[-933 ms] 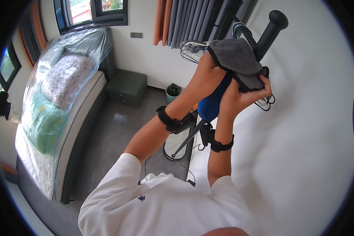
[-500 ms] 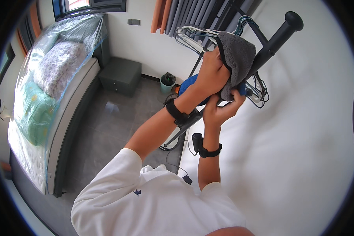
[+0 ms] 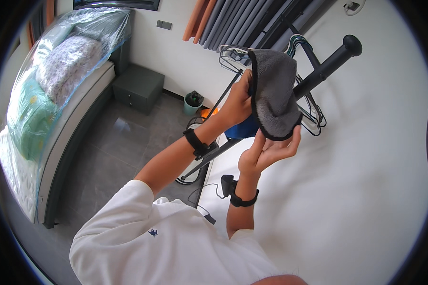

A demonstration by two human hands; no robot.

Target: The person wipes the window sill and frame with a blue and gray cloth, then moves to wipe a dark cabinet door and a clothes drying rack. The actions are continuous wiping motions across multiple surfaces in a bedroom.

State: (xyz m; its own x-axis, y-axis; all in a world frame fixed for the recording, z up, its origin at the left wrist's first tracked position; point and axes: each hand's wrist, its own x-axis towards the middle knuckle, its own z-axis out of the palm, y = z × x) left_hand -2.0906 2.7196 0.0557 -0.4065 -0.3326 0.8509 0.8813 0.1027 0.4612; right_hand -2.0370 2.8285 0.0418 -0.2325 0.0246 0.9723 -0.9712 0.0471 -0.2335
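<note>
Between my hands a grey plush cloth (image 3: 277, 90) with black edging is spread in front of a black clothes rack (image 3: 318, 73). My left hand (image 3: 240, 97) is closed on its left edge, the fingertips partly hidden behind the fabric. Lower down, my right hand (image 3: 271, 151) grips the bottom edge, thumb at the left and fingers curled up at the right corner. A blue item (image 3: 245, 129), its kind unclear, shows behind the cloth and beside my left wrist. Several wire hangers (image 3: 311, 111) hang from the rack, partly covered by the cloth.
A plastic-covered bed (image 3: 76, 95) stands at the left, beside a dark grey nightstand (image 3: 138, 88). A small lined bin (image 3: 193, 102) sits on the floor by the wall. Grey and orange curtains (image 3: 238, 23) hang behind the rack. A white wall (image 3: 366, 166) rises at the right.
The cloth, bunched and folded over before, is now opened out flatter. My left hand has moved left along its edge, and my right hand has shifted down to the lower corner.
</note>
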